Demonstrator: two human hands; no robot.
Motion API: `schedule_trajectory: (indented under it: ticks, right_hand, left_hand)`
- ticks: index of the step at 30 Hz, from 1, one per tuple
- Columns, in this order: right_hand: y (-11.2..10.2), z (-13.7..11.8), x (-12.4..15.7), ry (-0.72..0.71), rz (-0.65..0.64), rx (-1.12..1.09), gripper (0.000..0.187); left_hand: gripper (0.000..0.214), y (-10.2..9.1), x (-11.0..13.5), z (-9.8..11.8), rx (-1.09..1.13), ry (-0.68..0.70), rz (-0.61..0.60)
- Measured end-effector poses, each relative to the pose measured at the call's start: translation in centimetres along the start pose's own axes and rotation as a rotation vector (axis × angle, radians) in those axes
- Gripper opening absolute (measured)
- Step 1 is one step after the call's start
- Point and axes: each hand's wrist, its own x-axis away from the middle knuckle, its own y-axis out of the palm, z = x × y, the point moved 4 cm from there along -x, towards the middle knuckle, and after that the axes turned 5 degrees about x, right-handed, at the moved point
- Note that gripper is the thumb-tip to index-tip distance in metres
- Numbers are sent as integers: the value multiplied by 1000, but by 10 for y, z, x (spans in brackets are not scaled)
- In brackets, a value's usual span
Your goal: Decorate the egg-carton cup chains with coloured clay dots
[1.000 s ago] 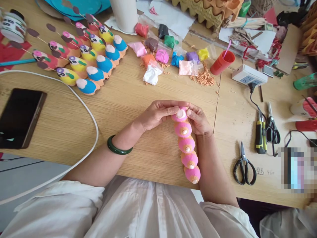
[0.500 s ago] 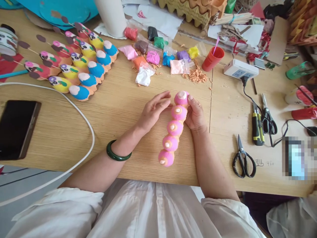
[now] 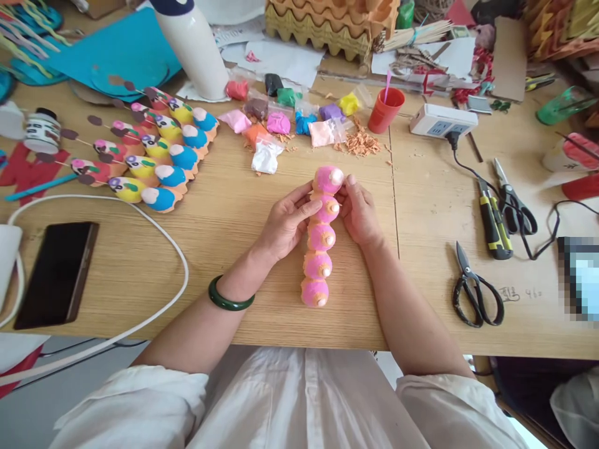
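A strip of egg carton (image 3: 322, 237) is held up over the table in the head view, its row of cups coated in pink clay. Each cup carries a small white clay tip, and the one on the top cup is larger. My left hand (image 3: 285, 221) is closed on the strip's left side, thumb across the front near the second cup. At the upper right, my right hand (image 3: 360, 211) grips the edge by the top cups, thumb beside the white tip; some of its fingers are hidden behind the strip.
Painted egg-carton strips (image 3: 156, 149) lie at left, by a phone (image 3: 58, 274) and a white cable (image 3: 185, 262). Bags of coloured clay (image 3: 278, 123), carton crumbs (image 3: 362, 143) and a red cup (image 3: 386, 111) are beyond. Scissors (image 3: 472, 290), a utility knife (image 3: 495, 227) and a power strip (image 3: 443, 120) sit right.
My left hand has gone from open beside the strip to gripping it. The strip has turned so its white tips face right and stands more upright. The camera view has shifted slightly.
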Motion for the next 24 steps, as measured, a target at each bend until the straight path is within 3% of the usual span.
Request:
schedule_trajectory:
  ticks: [9,14,19,24]
  right_hand:
    - [3,-9,7,64,-182,-19,41]
    - [0,-5,5,83,-186,-6,49]
    - [0,-3,4,62,-190,-12,51]
    - [5,-6,6,13,-200,4,51]
  left_hand:
    - [33,-9,-4,2,89,36,138]
    - [28,-5,-2,5,66,36,85]
    - [50,-5,0,5,69,-27,63]
    - [58,-7,1,6,-24,22,76]
